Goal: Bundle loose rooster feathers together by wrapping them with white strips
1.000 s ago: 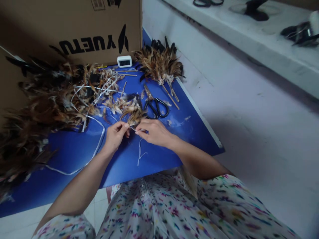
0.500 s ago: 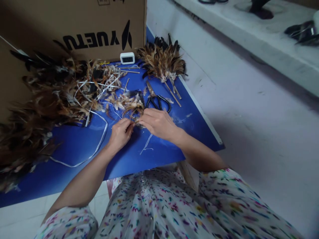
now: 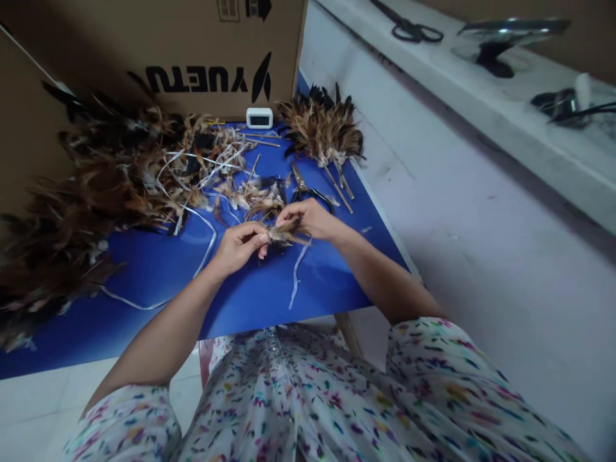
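Over the blue table [image 3: 269, 289], my left hand [image 3: 243, 247] pinches the pale base of a small brown feather bunch [image 3: 286, 234]. The fingers of my right hand [image 3: 310, 219] are closed around the bunch's other side, partly behind the feathers. A thin white strip [image 3: 297, 276] trails down from beside the bunch. Loose feathers [image 3: 253, 196] lie just beyond my hands. Black-handled scissors [image 3: 301, 179] rest behind my right hand, their handles partly covered by it.
A large feather pile [image 3: 110, 173] with white ribbon [image 3: 212, 234] covers the left side. At the back stand a cardboard box [image 3: 202, 38] and a small white clock [image 3: 259, 118]. A feather bundle [image 3: 322, 125] with sticks lies near the right wall. Another pair of scissors [image 3: 416, 31] sits on the ledge.
The feather bunch between my hands now shows clearly, its feathers pointing right. My left fingers have spread somewhat around its base. The view has shifted, bringing more of the ledge in.
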A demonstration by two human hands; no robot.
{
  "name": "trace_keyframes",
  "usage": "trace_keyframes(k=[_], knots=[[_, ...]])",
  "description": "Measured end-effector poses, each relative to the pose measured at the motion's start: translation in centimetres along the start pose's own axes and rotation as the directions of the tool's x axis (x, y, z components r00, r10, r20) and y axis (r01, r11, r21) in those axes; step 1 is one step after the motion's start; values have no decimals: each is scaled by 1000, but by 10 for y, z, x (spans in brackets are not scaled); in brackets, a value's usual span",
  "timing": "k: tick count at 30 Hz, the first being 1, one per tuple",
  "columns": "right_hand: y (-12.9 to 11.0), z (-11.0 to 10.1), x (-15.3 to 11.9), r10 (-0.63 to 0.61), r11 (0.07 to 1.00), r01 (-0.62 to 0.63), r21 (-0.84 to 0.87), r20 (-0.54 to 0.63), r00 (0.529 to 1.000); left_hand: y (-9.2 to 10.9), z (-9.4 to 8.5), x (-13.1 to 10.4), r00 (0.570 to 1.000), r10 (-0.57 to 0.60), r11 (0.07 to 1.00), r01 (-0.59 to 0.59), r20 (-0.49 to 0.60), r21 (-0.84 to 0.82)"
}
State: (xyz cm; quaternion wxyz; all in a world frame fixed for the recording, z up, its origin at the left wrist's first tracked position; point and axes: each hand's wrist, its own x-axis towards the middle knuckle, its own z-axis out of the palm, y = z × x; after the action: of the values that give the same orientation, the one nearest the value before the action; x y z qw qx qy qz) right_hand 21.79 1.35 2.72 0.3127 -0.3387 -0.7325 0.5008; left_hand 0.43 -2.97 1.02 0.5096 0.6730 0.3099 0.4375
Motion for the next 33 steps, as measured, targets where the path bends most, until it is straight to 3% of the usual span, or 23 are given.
trace_keyframes(k=[4,6,10,13,17,22,26,31,33], knots=[[14,22,-7,-81,996,76,-47,-104,991,-12,1,1,988,-43,994,28,-149,-103],[15,33,-12,-59,994,42,-105,-157,986,-17,3,1,977,-53,996,37,-206,-79],[10,47,-20,7,982,-49,-180,-228,974,-17,4,1,960,-13,992,47,-280,114],[7,52,-23,-35,968,-29,-248,-251,967,-13,4,0,941,130,923,0,-312,386],[5,55,-24,-61,952,-25,-304,-268,961,-11,5,-2,912,333,730,-88,-240,678],[6,59,-23,-18,969,-58,-242,-301,954,-16,7,-3,874,475,534,-190,-106,824],[6,63,-19,9,993,-48,-110,-334,943,-18,7,-5,861,508,377,-226,3,899],[5,65,-15,71,997,-56,48,-398,915,-15,7,-9,829,526,86,-276,191,957],[4,65,-15,104,993,-71,94,-421,901,-12,8,-10,818,524,31,-298,239,954]])
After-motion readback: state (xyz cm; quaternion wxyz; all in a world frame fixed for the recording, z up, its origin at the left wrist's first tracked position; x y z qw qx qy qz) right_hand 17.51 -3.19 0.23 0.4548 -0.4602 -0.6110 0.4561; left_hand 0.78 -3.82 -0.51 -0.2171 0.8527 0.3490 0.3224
